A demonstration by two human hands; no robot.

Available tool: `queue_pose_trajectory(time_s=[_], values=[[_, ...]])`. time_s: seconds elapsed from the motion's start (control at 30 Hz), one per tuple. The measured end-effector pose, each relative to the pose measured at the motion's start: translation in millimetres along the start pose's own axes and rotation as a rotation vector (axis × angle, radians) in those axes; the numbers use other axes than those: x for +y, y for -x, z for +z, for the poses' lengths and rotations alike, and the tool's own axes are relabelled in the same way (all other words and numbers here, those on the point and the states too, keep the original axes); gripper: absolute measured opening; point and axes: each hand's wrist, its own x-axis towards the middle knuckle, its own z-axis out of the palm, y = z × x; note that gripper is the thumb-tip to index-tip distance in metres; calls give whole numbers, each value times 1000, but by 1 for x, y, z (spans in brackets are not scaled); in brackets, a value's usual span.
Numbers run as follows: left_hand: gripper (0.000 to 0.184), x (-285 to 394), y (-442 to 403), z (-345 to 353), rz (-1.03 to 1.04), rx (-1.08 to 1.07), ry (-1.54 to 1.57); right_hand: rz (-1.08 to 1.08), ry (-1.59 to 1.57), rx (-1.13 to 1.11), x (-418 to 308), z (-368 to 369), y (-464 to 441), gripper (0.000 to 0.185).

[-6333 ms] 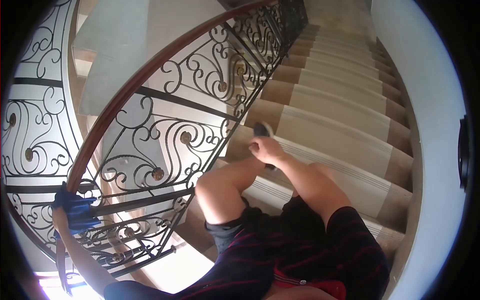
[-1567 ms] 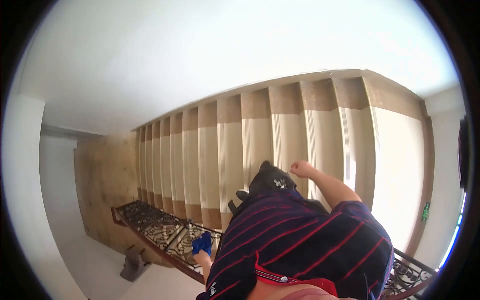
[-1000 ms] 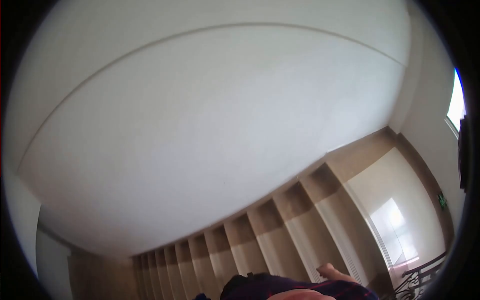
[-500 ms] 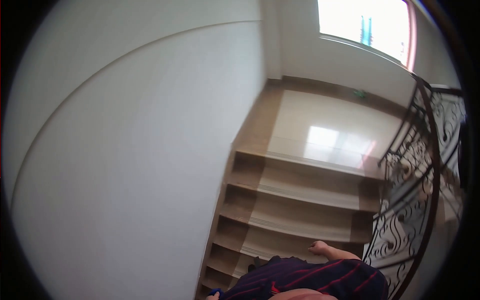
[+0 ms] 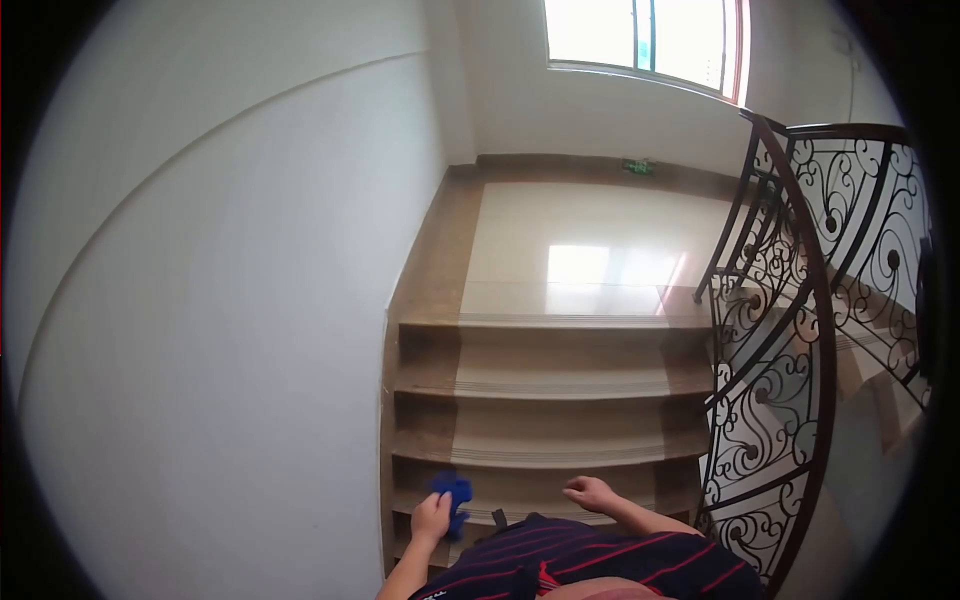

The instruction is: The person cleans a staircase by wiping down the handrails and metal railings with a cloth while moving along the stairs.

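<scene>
My left hand [image 5: 431, 517] is closed on a blue cloth [image 5: 455, 492], which hangs from the fingers over the lower steps, near the left wall. The cloth is slightly blurred and its folds hide its full shape. In front of my body, my right hand [image 5: 592, 493] hovers above the steps with its fingers curled in, and I see nothing in it. It touches neither the stairs nor the railing. A dark striped shirt [image 5: 600, 556] covers my body at the bottom of the view.
Brown and cream stairs [image 5: 570, 428] climb to a shiny landing [image 5: 520, 235]. A plain white wall [image 5: 240, 340] runs along the left. A curved handrail [image 5: 822, 310] with scrolled black ironwork borders the right. Beyond the landing are a window [image 5: 595, 35] and a low green sign [image 5: 638, 167].
My left hand and the blue cloth have risen into fuller view. My right hand, still curled, appears farther left. The view has turned, shifting the landing, window and railing leftward.
</scene>
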Motion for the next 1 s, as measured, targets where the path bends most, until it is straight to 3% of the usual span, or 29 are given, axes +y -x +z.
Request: queue_pose_trajectory(time_s=[0.07, 0.17, 0.2, 0.23, 0.27, 0.33, 0.37, 0.47, 0.5, 0.6, 0.67, 0.7, 0.77, 0.8, 1.0], values=[[48, 66, -6, 4, 151, 12, 41, -139, -188, -88, -39, -2, -2, 76], [40, 133, -6, 8, 382, -162, 72, -387, -252, -193, -83, -6, 2, 95], [36, 148, -3, 11, 486, -183, 115, -337, -239, -264, -93, -10, 4, 97], [28, 152, -3, 18, 580, -199, 139, -458, -242, -263, -91, -9, -1, 90], [26, 155, -1, 24, 616, -174, 149, -472, -40, -240, -111, -25, 10, 74], [21, 156, 2, 34, 669, -91, 198, -376, -81, -151, -107, -24, 11, 48], [21, 155, 4, 33, 655, -86, 200, -303, -265, -194, -86, -16, -3, 42], [22, 150, 1, 31, 554, -18, 204, -289, -101, 29, -93, -29, 3, 28], [23, 151, -1, 24, 537, -20, 172, -361, -239, 76, -95, -29, 3, 26], [26, 152, -14, 7, 473, 2, 163, -312, -310, 180, -107, -32, -2, 21], [27, 151, -17, -10, 405, -18, 225, -489, -243, 365, -123, -27, -3, 22], [26, 143, -20, -13, 386, -18, 225, -464, -226, 341, -115, -22, -17, 23], [25, 125, -27, -25, 341, -75, 243, -666, -174, 435, -128, -18, -30, 21], [23, 113, -29, -27, 362, -72, 244, -523, -201, 333, -152, -22, -19, 21], [16, 58, -27, -29, 391, -75, 241, -554, -165, 303, -218, -3, -18, 17]])
